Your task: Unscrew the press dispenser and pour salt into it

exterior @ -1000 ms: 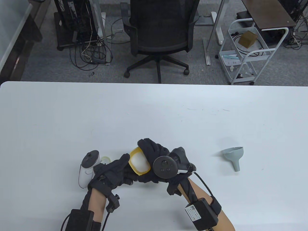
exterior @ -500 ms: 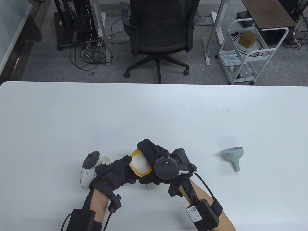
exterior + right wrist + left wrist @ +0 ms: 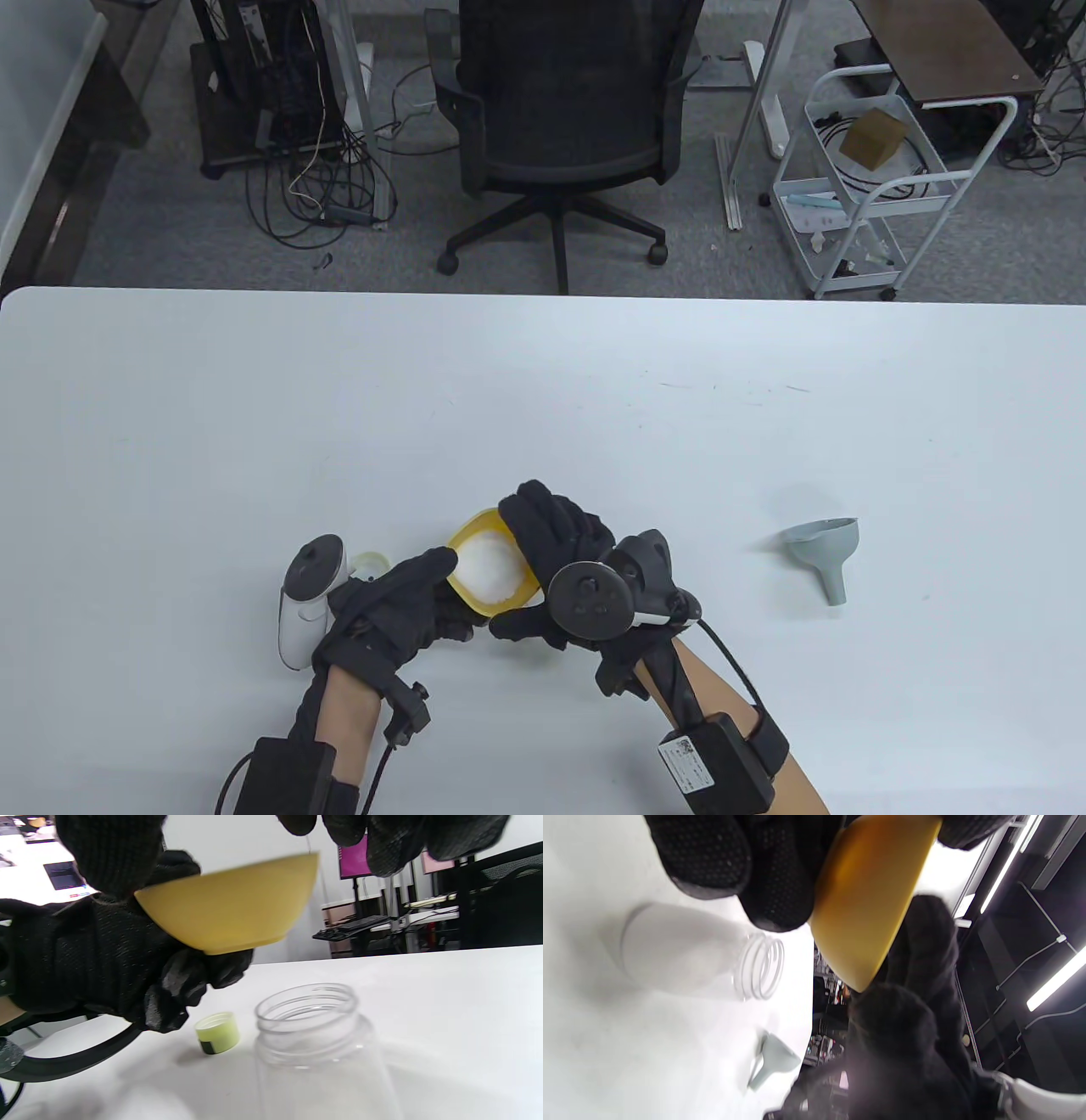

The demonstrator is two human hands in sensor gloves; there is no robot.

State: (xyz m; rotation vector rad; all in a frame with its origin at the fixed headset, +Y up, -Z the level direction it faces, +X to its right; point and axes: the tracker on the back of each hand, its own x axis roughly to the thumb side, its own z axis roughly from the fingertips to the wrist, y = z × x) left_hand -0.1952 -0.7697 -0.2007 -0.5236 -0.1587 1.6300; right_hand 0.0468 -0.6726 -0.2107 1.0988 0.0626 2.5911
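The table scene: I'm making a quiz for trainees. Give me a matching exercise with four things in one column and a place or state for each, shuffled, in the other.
Things:
1. yellow bowl
2. clear jar
3. grey funnel
4. green cap

Places or states:
A. lies on its side, apart to the right
B. held in both hands, filled with white salt
C. stands open, with nothing in it
D. rests on the table beside the jar

Pairs: 1-B, 2-C, 3-A, 4-D

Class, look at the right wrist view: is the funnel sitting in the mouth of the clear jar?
No: the clear jar has a bare, open mouth, and the funnel lies on the table apart from it.
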